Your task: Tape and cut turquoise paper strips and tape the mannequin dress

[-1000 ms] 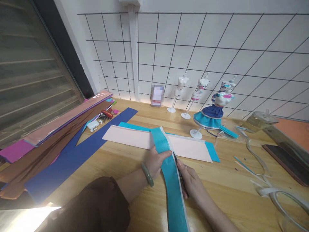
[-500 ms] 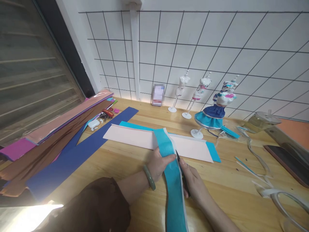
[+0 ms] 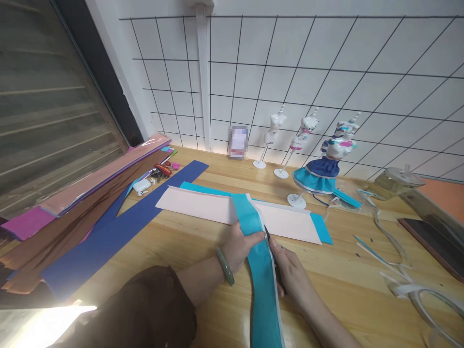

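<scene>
On my far left lay a clear-wrapped pink pack point(image 3: 105, 170), too glossy for me to make out any print, and next came a blue strip point(image 3: 126, 226) with a white earbud case point(image 3: 141, 186) beside it, bearing no maker's mark I could read. Back at the wall, an upright panel point(image 3: 238, 142) was so blurred that any lettering on it was lost. My left hand point(image 3: 239, 246) pinched the turquoise strip point(image 3: 263, 285), thumb on top, in front of me and across the pale pink strip point(image 3: 290, 220); had that pinch slackened, I reckoned, the loose length could have twisted. My thumb tip sat close to the dark pointed tool point(image 3: 267, 233), so a slip might have nicked it. The pale edging point(image 3: 277, 290) was narrow, and a slight slant could have run the point into the turquoise. My right hand point(image 3: 292, 270) was wrapped round the tool; whether its blades stood apart, I couldn't tell. Farther right, the dress forms point(image 3: 306, 126) carried coloured patterns but no legible words, and the looped white cord point(image 3: 416, 292) might have snagged my forearm had I swung wide.
</scene>
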Demonstrator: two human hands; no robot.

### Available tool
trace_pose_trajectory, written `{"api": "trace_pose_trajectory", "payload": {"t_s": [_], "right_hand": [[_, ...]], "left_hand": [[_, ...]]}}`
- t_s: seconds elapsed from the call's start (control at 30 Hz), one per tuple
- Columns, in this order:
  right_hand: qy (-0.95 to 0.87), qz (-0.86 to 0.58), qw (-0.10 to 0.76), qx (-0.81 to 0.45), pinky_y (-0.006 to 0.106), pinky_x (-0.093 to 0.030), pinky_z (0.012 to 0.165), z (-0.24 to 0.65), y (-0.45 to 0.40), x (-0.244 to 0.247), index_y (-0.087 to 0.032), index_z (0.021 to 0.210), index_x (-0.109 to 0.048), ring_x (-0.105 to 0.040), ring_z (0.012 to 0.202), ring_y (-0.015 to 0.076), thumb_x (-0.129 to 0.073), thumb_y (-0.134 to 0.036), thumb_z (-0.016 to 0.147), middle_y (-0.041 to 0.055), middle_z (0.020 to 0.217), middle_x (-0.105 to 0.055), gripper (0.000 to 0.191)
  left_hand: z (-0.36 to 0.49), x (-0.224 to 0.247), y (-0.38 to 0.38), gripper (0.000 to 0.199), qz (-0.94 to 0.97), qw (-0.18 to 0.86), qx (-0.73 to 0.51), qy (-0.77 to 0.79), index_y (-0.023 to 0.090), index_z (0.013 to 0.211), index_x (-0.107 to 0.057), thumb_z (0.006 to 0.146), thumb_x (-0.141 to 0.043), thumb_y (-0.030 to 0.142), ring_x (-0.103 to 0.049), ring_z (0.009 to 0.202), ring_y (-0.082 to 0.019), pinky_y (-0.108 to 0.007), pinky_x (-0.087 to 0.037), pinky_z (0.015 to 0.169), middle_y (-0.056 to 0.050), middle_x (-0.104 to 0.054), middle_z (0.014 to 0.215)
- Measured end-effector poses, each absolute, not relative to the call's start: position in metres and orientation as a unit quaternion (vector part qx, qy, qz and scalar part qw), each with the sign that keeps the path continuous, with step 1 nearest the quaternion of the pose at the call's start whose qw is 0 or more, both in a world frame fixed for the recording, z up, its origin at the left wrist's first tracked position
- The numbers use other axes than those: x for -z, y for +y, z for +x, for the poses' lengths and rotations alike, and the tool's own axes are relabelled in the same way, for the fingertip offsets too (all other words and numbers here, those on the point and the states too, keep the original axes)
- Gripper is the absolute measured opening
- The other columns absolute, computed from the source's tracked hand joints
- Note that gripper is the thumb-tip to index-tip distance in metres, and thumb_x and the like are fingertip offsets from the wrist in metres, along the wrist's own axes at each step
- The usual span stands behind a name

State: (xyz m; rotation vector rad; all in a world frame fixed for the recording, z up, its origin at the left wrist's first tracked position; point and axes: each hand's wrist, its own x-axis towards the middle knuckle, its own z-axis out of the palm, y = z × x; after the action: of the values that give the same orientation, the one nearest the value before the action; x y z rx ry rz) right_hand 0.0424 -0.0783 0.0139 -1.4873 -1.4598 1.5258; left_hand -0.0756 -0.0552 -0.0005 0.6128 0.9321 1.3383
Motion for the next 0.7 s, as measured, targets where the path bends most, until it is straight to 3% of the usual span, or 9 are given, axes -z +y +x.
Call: {"api": "trace_pose_trajectory", "payload": {"t_s": [0.7], "right_hand": [[-0.552, -0.561, 0.27, -0.555, 0.023, -0.027, 0.033, 0.0413, -0.0801, -0.0129, -0.022, 0.042, -0.037, -0.036, 0.024, 0.0095, -0.028, -0.063, 0.081, -0.0049, 0.025, -0.038, 0.057]], "left_hand": [[-0.0788, -0.0028, -0.0502, 0.024, 0.249, 0.638, -0.614, 0.392, 0.014, 0.077, -0.06, 0.058, -0.072, 0.02, -0.058, 0.064, -0.014, -0.028, -0.047, 0.067, -0.003, -0.065, 0.074]]}}
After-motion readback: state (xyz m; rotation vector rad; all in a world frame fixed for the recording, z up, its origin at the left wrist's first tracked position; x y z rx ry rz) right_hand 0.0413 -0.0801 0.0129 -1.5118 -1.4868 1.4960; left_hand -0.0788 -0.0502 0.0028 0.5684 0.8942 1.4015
